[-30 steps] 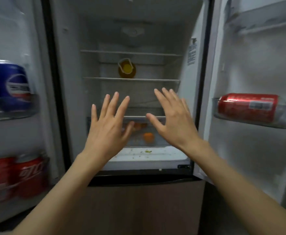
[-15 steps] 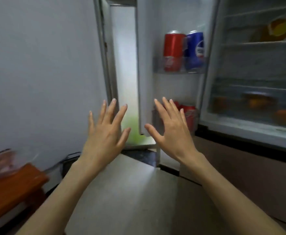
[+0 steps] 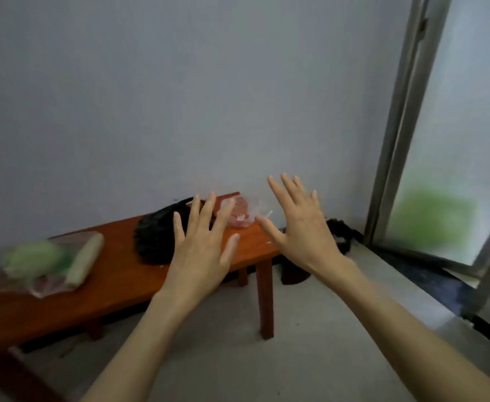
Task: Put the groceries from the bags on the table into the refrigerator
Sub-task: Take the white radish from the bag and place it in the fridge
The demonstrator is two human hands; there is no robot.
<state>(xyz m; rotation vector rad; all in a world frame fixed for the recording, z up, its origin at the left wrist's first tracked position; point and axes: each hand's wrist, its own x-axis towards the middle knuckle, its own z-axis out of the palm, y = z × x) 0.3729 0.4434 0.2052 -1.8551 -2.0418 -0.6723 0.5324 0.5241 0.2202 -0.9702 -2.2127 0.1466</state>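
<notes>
Two bare hands are held out in mid-air, backs toward the camera, above a low reddish-brown wooden table (image 3: 116, 288) that stands against a pale grey wall (image 3: 180, 97). The left hand (image 3: 201, 256) has its fingers straight and spread, holding nothing. The right hand (image 3: 302, 227) is likewise spread wide and empty.

On the table, near its left end, lies a clear plastic bag (image 3: 46, 262) holding a pale green leafy vegetable, a long cream-coloured cylinder that is too blurred to identify, and something pinkish underneath. Toward the far right end of the table sits a crumpled black bag (image 3: 156, 239), partly hidden behind the left hand. At the far right corner, just beside the black bag, rests a small clear bag (image 3: 239, 217) with red or pink contents and a white label; the blur hides what it holds.

On the grey floor (image 3: 267, 358) past the table's right end lies a dark heap (image 3: 336, 236) in the corner of the room. At the right stands a metal-framed door with frosted glass (image 3: 447, 169), a green blur showing through it.
</notes>
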